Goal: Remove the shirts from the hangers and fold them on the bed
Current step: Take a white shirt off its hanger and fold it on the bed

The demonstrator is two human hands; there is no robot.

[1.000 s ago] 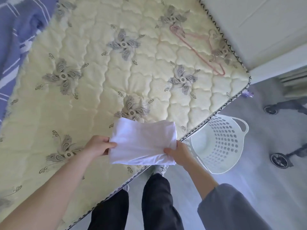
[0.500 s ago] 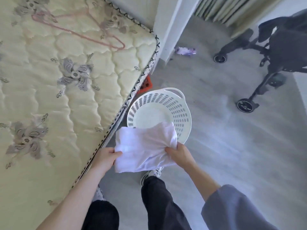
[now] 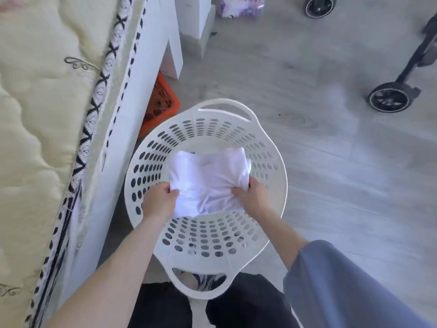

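Observation:
A folded white shirt [image 3: 209,179] hangs inside the mouth of a white perforated laundry basket [image 3: 275,190] on the floor. My left hand [image 3: 159,201] grips the shirt's left edge. My right hand [image 3: 254,197] grips its right edge. The cloth sags and creases between the two hands. The bed's cream quilted mattress [image 3: 35,129] fills the left side of the view. No hanger shows in this frame.
The white bed frame [image 3: 132,95] stands right beside the basket. An orange crate [image 3: 160,102] sits under the bed. Stroller wheels [image 3: 389,100] stand at the right on the grey floor. A purple packet [image 3: 241,5] lies at the top.
Both hands carried the folded shirt off the mattress, to the right, and down into the basket's mouth. My view swung from the bed to the floor.

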